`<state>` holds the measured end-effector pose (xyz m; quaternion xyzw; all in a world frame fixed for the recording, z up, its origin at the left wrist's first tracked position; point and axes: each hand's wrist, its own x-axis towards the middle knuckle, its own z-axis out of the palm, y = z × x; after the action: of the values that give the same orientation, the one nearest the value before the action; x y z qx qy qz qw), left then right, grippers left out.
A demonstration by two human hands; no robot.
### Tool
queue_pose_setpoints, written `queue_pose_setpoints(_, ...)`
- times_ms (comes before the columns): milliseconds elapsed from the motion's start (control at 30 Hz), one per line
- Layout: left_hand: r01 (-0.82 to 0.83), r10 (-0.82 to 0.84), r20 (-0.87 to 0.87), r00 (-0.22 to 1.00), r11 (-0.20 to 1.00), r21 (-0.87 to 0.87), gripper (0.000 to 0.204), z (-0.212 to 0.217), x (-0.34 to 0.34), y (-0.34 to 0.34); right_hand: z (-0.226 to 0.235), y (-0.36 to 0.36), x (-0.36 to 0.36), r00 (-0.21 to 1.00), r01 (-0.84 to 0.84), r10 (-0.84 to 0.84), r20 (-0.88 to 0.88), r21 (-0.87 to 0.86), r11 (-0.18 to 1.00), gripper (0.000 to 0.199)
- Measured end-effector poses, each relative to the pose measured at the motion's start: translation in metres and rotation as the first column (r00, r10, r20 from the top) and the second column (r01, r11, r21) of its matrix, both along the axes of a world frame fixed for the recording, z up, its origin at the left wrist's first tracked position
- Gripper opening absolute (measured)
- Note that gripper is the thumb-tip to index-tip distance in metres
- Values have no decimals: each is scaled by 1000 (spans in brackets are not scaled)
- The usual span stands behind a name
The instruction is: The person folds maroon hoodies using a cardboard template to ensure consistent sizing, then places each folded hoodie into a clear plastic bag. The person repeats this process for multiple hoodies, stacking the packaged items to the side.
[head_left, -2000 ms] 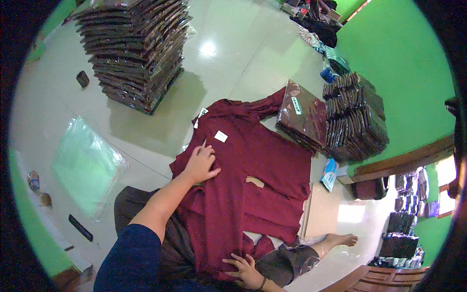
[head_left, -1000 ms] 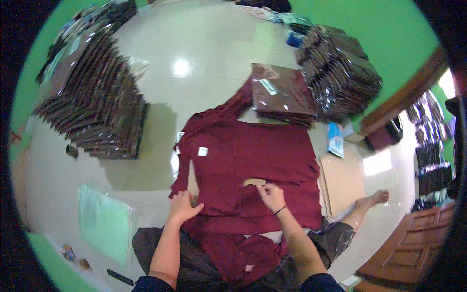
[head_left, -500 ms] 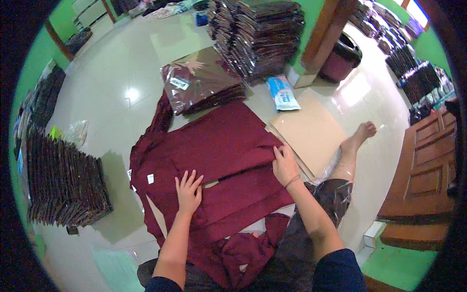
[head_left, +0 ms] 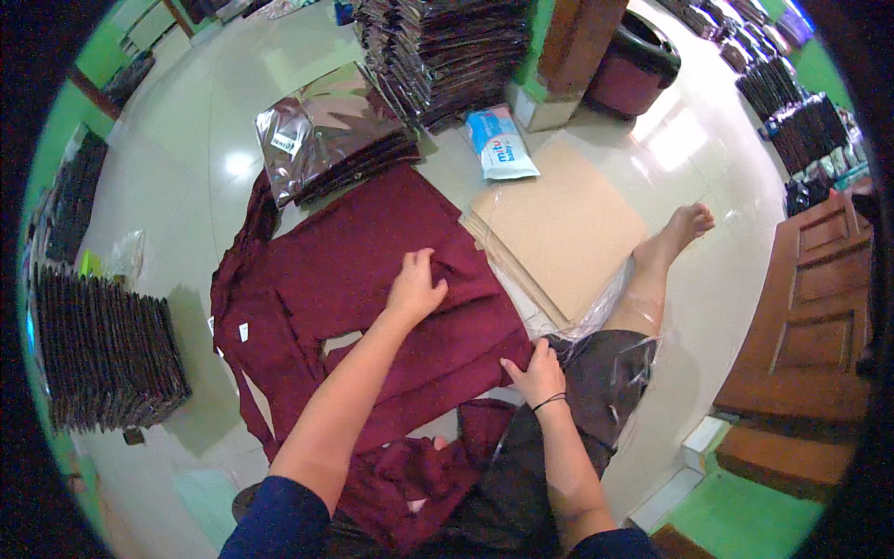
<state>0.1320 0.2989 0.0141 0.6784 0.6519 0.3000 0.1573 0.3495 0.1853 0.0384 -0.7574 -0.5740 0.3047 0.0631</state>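
A maroon long-sleeved garment (head_left: 372, 224) lies spread on the floor in front of me, one side folded inward. Pale board shows through a gap in its middle, and a small white label (head_left: 244, 333) sits at its left end. My left hand (head_left: 416, 289) rests on the upper layer, right of the middle, fingers apart and slightly bent. At the lower right edge of the cloth is my right hand (head_left: 538, 374), thumb and fingers apart, the thumb touching the hem. One crumpled sleeve (head_left: 419, 475) lies close to my lap.
Beige boards (head_left: 559, 228) are stacked at the right beside my bare foot (head_left: 687, 224), a blue-and-white wipes pack (head_left: 500, 144) at their far edge. Beyond the garment lie bagged maroon clothes (head_left: 335, 130). Tall piles of bagged clothes (head_left: 107, 349) stand left and at the back (head_left: 447, 56).
My left hand has moved right and away from me across the garment. My right hand has let go of the right edge and come down toward the near corner. The view has shifted.
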Motion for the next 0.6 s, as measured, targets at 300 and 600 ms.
queue_pose_setpoints(300,196,-25,534,845,944,-265,61,48,-30,0,69,-22,-41,893,95,98,-439,396,913,19)
queue_pose_setpoints(600,-794,713,696,-84,374,-479,42,66,-258,-319,59,-76,-177,636,-394,653,-410,555,732,44)
